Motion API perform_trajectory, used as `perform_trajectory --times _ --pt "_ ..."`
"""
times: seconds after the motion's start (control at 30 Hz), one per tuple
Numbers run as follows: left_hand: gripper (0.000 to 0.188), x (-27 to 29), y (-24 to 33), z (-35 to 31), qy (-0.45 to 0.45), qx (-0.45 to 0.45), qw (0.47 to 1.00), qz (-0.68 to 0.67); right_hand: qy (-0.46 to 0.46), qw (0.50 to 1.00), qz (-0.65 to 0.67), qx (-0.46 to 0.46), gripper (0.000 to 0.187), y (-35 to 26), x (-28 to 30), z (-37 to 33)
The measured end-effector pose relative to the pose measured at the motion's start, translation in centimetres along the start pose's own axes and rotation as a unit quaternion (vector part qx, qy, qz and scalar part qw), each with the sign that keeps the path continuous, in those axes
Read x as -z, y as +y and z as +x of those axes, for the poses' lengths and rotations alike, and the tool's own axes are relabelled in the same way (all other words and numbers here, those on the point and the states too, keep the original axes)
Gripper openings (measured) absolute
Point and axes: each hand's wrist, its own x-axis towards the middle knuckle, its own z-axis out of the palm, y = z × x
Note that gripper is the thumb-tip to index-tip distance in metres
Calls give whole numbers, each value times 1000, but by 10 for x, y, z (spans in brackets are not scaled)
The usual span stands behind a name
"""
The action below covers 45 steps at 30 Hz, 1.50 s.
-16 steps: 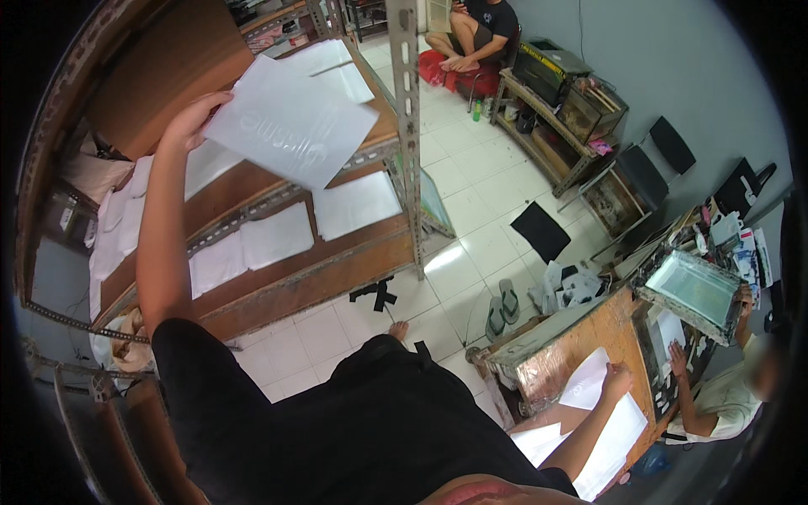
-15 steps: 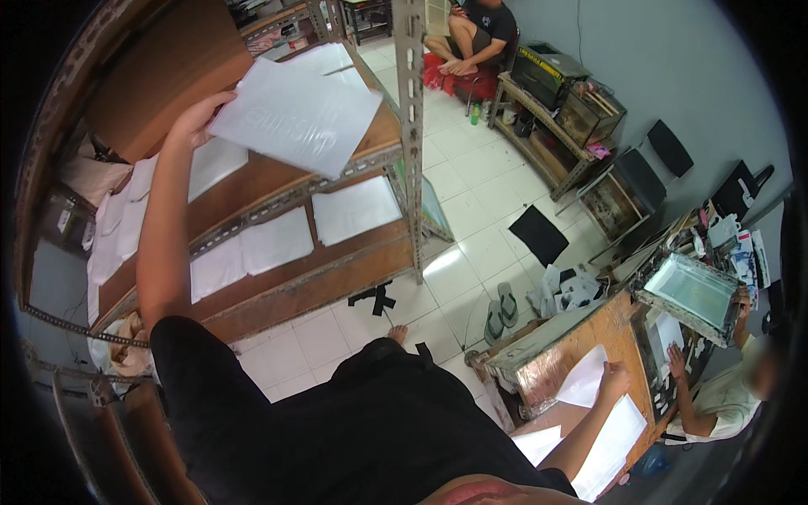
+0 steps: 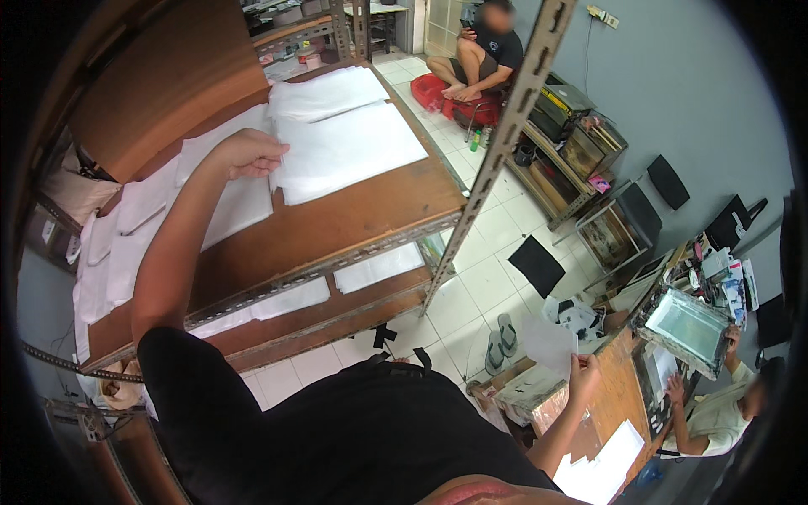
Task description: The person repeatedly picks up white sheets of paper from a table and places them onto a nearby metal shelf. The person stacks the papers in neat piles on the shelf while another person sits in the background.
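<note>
My left hand (image 3: 252, 155) is at the upper shelf on the left, its fingers closed on the left edge of a white plastic sheet (image 3: 349, 153). That sheet lies flat on the brown shelf board, just in front of another white stack (image 3: 328, 94). Off to the right, my right hand (image 3: 583, 375) pinches the edge of a thin, translucent white sheet (image 3: 549, 343), which stands up in the air above the end of the wooden table (image 3: 619, 396). More white sheets (image 3: 608, 461) lie on that table, below my right forearm.
A slotted metal post (image 3: 497, 160) rises at the shelf's right corner. White stacks (image 3: 290, 299) fill a lower shelf. At the table's far side, a co-worker (image 3: 715, 412) holds up a framed screen (image 3: 688, 328). Another person (image 3: 484, 59) sits at the back. Slippers (image 3: 502, 338) lie on the floor.
My left hand has lowered the sheet from the air onto the shelf. My right hand has lifted its sheet higher, away from the table. The view has shifted toward the shelf.
</note>
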Motion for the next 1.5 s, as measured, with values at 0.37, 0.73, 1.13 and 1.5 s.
perform_trajectory --times 0.37,0.73,1.13,1.5 --pt "46 -8 16 -35 249 -183 857 413 5 1000 15 25 15 -30 -37 -7" --pt "41 -22 62 100 183 -458 700 517 21 999 17 25 14 -53 -30 -27" --pt "43 -60 76 167 180 -461 677 545 24 999 26 -41 15 -30 -29 -62" --pt "24 -19 85 16 109 -472 788 381 -7 999 0 -34 14 -67 -31 -67"
